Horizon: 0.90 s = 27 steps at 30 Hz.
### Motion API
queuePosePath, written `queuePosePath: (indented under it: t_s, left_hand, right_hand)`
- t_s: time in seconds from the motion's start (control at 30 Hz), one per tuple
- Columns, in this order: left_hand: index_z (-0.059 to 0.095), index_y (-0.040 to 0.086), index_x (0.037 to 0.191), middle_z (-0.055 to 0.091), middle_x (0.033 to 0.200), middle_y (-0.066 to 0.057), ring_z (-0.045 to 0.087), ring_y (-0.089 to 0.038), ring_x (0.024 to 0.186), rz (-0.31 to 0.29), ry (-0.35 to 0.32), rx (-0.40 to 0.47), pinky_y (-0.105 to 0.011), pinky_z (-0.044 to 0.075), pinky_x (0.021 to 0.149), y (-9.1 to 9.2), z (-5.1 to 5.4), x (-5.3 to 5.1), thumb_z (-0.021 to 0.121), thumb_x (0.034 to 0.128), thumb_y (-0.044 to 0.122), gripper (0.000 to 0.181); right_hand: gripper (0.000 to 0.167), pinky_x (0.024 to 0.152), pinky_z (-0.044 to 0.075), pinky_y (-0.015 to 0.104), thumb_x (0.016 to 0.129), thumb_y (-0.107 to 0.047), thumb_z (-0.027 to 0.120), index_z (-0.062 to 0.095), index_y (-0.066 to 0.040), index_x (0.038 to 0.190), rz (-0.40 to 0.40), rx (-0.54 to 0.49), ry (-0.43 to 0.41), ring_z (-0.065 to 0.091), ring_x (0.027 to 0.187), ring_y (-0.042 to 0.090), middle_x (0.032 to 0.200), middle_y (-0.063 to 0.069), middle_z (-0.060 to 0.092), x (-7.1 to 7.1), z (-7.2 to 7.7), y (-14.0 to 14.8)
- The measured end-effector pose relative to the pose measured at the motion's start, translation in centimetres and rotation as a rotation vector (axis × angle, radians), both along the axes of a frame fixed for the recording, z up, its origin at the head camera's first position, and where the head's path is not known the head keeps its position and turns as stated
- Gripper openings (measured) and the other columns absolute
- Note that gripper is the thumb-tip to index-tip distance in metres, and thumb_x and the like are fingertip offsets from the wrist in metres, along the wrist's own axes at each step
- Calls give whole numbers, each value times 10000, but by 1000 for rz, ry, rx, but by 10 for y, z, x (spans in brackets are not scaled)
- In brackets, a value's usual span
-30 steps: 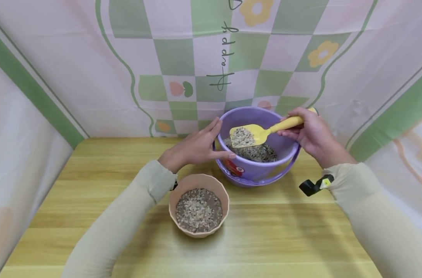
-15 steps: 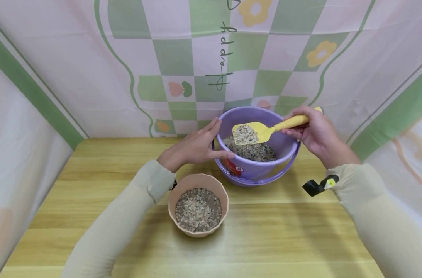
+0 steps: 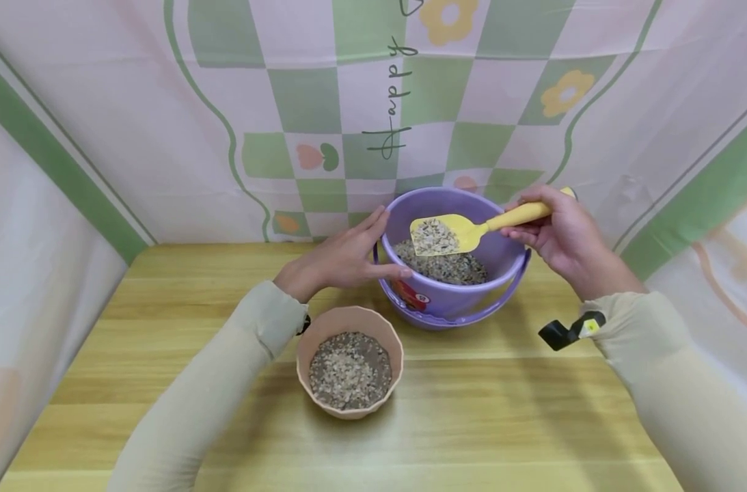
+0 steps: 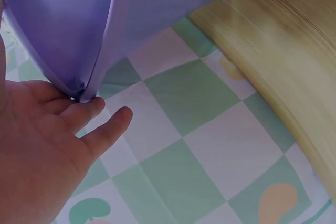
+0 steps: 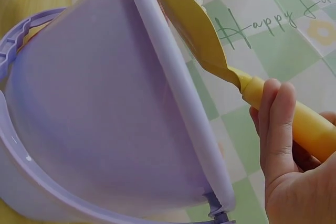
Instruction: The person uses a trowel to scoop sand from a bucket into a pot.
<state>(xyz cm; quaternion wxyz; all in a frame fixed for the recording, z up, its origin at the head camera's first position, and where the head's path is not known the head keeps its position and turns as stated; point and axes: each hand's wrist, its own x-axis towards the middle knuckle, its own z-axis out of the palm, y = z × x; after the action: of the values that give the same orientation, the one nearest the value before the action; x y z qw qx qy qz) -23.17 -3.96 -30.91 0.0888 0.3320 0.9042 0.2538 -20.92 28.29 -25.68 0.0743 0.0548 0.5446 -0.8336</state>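
"What has just changed around you?"

"Very little. On the bench (image 3: 484,417), the purple bucket (image 3: 447,298) and the peach faceted bowl (image 3: 361,320), nearer me and to the bucket's left, have stayed put. Only my yellow trowel (image 3: 490,224) has shifted slightly rightward over the bucket's mouth since a second ago, its blade above the speckled grain (image 3: 456,270) in the bucket."

"And what does that mean for the work?"

"I'd judge this scoop made and steady: a small heap of grain (image 3: 435,237) sits on the blade, and I see none falling."

"Your hands?"

"My left hand (image 3: 342,258) rests at the bucket's left rim, fingers straight, thumb spread wide from them. My right hand (image 3: 566,236), at the bucket's right and apart from its rim, is curled round the trowel's handle."
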Motion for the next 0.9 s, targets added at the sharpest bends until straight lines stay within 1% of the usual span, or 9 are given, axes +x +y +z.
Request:
queuePosePath:
  t_s: [0.1, 0.27, 0.37, 0.5, 0.57, 0.7, 0.83, 0.9]
  left_hand:
    - [-9, 105, 1603, -55, 1670, -80, 102, -262, 1511, 4, -8, 9, -417, 195, 1193, -3, 2, 1, 573, 829, 764, 1172]
    - [24, 122, 1608, -45, 1670, -92, 94, -262, 1512, -4, -5, 14, -428, 210, 1187, -10, 6, 3, 594, 837, 737, 1139]
    - [50, 171, 1613, -46, 1670, -90, 93, -274, 1513, -1, 7, 16, -458, 223, 1180, -15, 6, 4, 594, 836, 737, 1105]
    - [85, 233, 1615, -64, 1669, -49, 89, -272, 1513, 17, 31, 4, -486, 226, 1173, -22, 5, 8, 577, 823, 765, 1073]
    - [95, 238, 1615, -79, 1666, -20, 89, -264, 1514, 24, 42, -15, -482, 226, 1173, -27, 6, 10, 553, 818, 788, 1071]
    - [94, 214, 1614, -97, 1657, 8, 85, -261, 1512, 15, 63, -50, -471, 215, 1180, -36, 6, 16, 511, 827, 804, 1068]
    - [100, 218, 1614, -64, 1662, -25, 116, -289, 1507, 13, 82, -87, -468, 203, 1186, -46, 6, 23, 474, 825, 825, 1064]
    - [104, 229, 1614, -39, 1665, -47, 150, -319, 1499, 15, 68, -105, -481, 212, 1184, -52, 5, 28, 459, 821, 836, 1060]
  right_hand:
    - [242, 543, 585, 305, 1001, -48, 510, 685, 50, 864, 6, 3, 8, 717, 603, 308, 780, 204, 720, 1, 2, -1]
    - [254, 543, 585, 309, 1008, -55, 507, 688, 50, 865, 14, -17, 25, 717, 607, 311, 793, 202, 723, 4, 4, -2]
    - [249, 556, 590, 322, 1011, -56, 508, 685, 53, 875, 19, -34, 32, 720, 621, 321, 806, 203, 723, 6, 5, -2]
    - [241, 571, 595, 340, 1013, -45, 491, 668, 70, 895, 32, -54, 38, 721, 638, 339, 816, 209, 715, 10, 5, -1]
    - [253, 575, 597, 348, 1015, -34, 471, 663, 77, 893, 48, -68, 44, 721, 645, 348, 819, 215, 711, 12, 5, -2]
    - [278, 590, 599, 364, 1020, -12, 441, 661, 87, 883, 93, -106, 53, 720, 656, 367, 817, 233, 708, 17, 5, -6]
    - [283, 584, 597, 352, 1019, -6, 446, 665, 92, 870, 118, -89, 77, 718, 640, 356, 804, 237, 712, 22, 5, -14]
    - [277, 580, 596, 348, 1018, -8, 453, 664, 91, 868, 127, -76, 87, 719, 637, 349, 805, 233, 715, 24, 5, -19]
